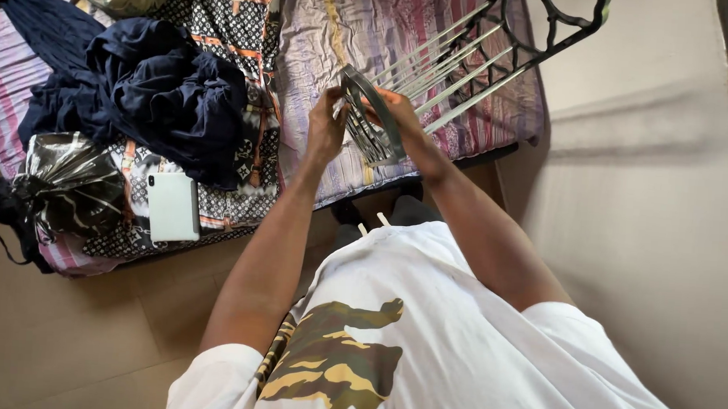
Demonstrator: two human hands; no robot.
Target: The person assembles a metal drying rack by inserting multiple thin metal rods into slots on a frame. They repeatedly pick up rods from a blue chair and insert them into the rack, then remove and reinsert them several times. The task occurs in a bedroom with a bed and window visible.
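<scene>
I stand at the side of a bed and hold a small grey folded piece (368, 110) with a patterned, striped edge above the mattress; whether it is cloth I cannot tell. My left hand (326, 133) grips its left side with the fingers closed. From the right, my right hand (403, 118) holds its top and back. The piece hangs just in front of the silver bars of a black metal bed end (508, 49).
A heap of dark navy clothes (152, 82) lies on the patterned bedsheet (239, 180). A pale flat phone (173, 207) rests near the bed's front edge, beside a shiny black plastic bag (70, 182). A beige wall (659, 206) stands to the right, tan floor (61, 338) below.
</scene>
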